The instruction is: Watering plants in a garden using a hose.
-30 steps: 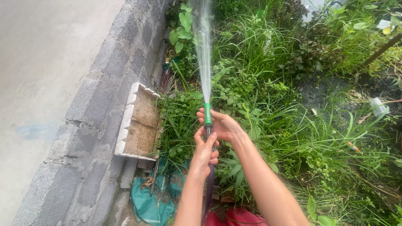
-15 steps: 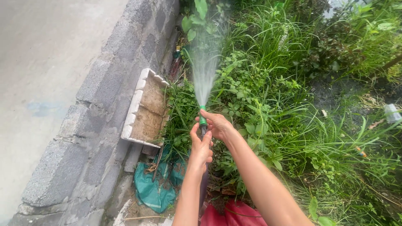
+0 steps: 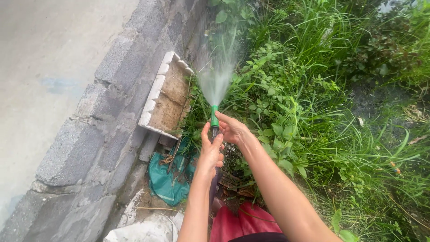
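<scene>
A green hose nozzle (image 3: 214, 115) points away from me and throws a wide fan of water spray (image 3: 217, 74) over the weeds. My left hand (image 3: 209, 152) grips the dark hose (image 3: 214, 181) just behind the nozzle. My right hand (image 3: 233, 129) wraps around the nozzle's base from the right, fingers curled over it. The hose runs down between my forearms and out of sight.
A grey concrete-block wall (image 3: 103, 121) runs along the left beside pavement. A white foam box of soil (image 3: 166, 96) leans against it. Green plastic sheeting (image 3: 165, 181) lies on the ground, red cloth (image 3: 239, 224) near my body. Dense grass and weeds (image 3: 322, 112) fill the right.
The water jet has widened from a narrow stream into a broad fan. My view and both hands have shifted back along the wall, so the foam box sits higher in view.
</scene>
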